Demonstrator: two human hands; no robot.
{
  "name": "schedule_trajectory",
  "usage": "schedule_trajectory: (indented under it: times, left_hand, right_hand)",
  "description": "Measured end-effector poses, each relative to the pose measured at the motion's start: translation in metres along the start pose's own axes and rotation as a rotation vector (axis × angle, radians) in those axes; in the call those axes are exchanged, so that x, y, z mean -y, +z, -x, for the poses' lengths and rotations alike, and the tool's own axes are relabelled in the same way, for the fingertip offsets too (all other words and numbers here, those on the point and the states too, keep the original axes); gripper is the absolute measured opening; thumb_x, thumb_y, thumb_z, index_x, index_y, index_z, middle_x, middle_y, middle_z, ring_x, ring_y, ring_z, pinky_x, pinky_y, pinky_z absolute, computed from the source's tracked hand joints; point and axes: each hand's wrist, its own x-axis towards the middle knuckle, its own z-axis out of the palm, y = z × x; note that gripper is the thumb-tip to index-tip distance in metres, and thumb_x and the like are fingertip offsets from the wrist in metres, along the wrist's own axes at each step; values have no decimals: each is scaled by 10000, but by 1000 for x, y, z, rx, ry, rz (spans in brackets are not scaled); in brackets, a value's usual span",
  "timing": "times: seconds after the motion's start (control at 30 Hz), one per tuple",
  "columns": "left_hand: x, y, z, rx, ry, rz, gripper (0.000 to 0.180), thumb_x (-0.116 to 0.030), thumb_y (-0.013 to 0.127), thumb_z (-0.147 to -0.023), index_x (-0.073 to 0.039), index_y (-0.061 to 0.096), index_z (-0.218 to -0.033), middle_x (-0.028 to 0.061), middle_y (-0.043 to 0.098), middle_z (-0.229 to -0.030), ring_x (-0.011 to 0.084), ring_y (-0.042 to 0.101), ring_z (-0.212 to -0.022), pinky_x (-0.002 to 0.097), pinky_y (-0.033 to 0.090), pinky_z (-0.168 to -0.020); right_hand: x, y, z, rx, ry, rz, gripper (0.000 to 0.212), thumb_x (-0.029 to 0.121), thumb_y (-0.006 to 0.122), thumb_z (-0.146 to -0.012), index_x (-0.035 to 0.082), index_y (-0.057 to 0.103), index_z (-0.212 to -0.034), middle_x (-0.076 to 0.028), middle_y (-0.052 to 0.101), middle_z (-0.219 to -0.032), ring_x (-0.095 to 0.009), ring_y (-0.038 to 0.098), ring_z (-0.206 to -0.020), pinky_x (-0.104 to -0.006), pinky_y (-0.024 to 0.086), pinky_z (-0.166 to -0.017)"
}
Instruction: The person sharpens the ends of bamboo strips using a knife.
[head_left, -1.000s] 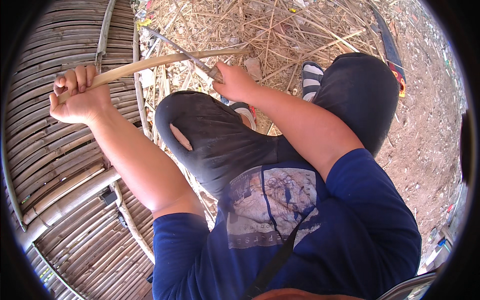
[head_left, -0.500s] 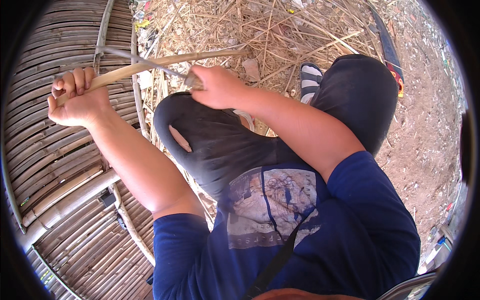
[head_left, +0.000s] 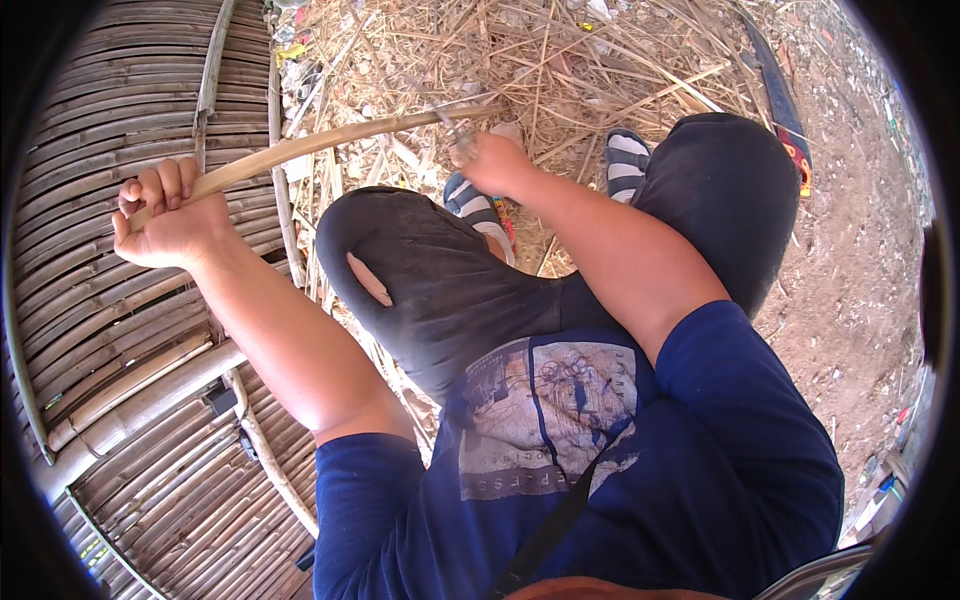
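Observation:
My left hand (head_left: 175,215) is wrapped around the near-left end of a long, slightly curved bamboo strip (head_left: 320,138). The strip slants away to the right, over the littered ground beyond my knee. Near its far end my right hand (head_left: 495,165) is closed on the handle of a knife (head_left: 461,150). The blade is smeared by motion and shows only in part beside the strip; whether it touches the strip I cannot tell.
A slatted bamboo platform (head_left: 130,270) lies to my left. Dry shavings and split pieces (head_left: 560,60) litter the ground ahead. My bent knees in dark trousers (head_left: 430,270) are below the strip. A long dark curved object (head_left: 770,80) lies at the upper right.
My right hand has swept right and slightly forward with the knife, along the strip to its far end. My left hand, still on the strip, has shifted slightly right and nearer.

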Motion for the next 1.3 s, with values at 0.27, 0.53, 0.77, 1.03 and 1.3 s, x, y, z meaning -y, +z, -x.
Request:
schedule_trajectory:
  times: [0.27, 0.53, 0.77, 1.03, 1.3]
  left_hand:
    - [-2, 7, -4, 6, 0, 12, 222, -329, 457, -841, -132, 490, -746, -27, 295, -571, 129, 184, -472, 288, 179, -469]
    - [0, 0, 4, -39, 32, -15, 237, -333, 452, -864, -125, 490, -757, -22, 294, -570, 130, 198, -474, 288, 185, -469]
    - [-6, 3, 2, -41, 31, -14, 229, -337, 456, -854, -133, 498, -759, -26, 291, -572, 129, 192, -474, 285, 181, -470]
    - [-3, 9, 1, -13, 23, -4, 240, -329, 443, -865, -116, 495, -769, -16, 295, -566, 127, 204, -468, 282, 193, -463]
    - [-5, 7, 4, -3, 28, -15, 242, -333, 450, -865, -115, 491, -769, -14, 296, -569, 127, 204, -468, 284, 187, -466]
  right_hand:
    - [77, -10, 20, -36, -331, -219, 372, 238, 707, -833, -5, 594, -1092, -233, 699, -970, -397, 696, -919, -476, 542, -813]
    - [-24, 14, -5, -100, 73, -16, 364, 253, 671, -845, 33, 657, -1135, -217, 702, -1038, -401, 676, -1015, -486, 531, -888]
    - [34, 4, 3, -3, -135, -226, 393, 246, 704, -846, 7, 596, -1138, -234, 703, -954, -417, 691, -925, -513, 524, -805]
    - [12, 19, 2, -74, -51, -189, 411, 236, 700, -836, 8, 598, -1162, -246, 704, -988, -424, 687, -955, -498, 534, -836]
    - [9, 5, 7, -66, -34, -165, 418, 229, 679, -825, 65, 626, -1206, -247, 697, -1007, -424, 682, -984, -491, 538, -865]
